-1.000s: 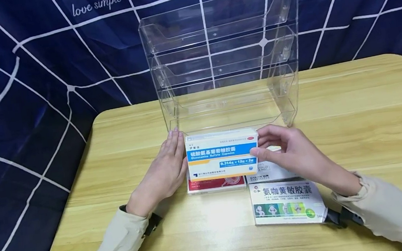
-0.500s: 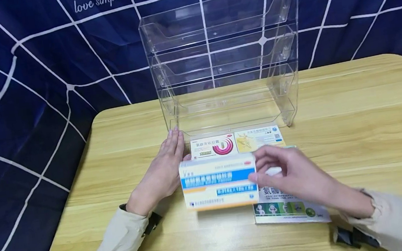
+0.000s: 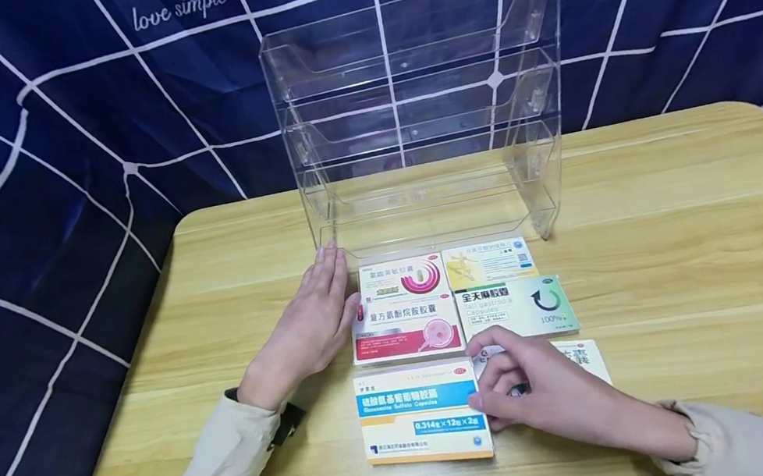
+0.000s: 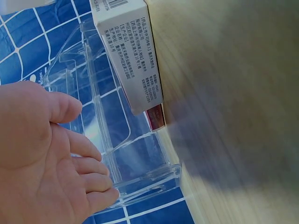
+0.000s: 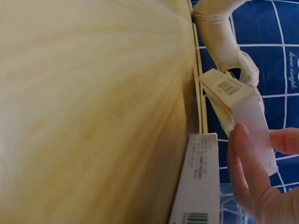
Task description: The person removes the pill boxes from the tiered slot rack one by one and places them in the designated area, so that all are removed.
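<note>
My right hand pinches the right end of a white, blue and orange medicine box, labelled Glucosamine Sulfate Capsules. The right wrist view shows this medicine box between the thumb and fingers, tilted and apparently just off the tabletop. My left hand lies with its fingers together and extended, left of a red and white medicine box; its thumb is close to that box's edge. In the left wrist view the left hand holds nothing. Behind my right hand, another white medicine box is partly hidden.
A clear acrylic tiered rack stands at the back of the wooden table. In front of it lie a pink-ringed box, a yellow and white box and a green gastrodia capsule box. A dark blue checked cloth hangs behind.
My right hand has brought the glucosamine box toward me and down, from over the red box to the table's front area, uncovering the boxes behind. The left hand has stayed nearly still.
</note>
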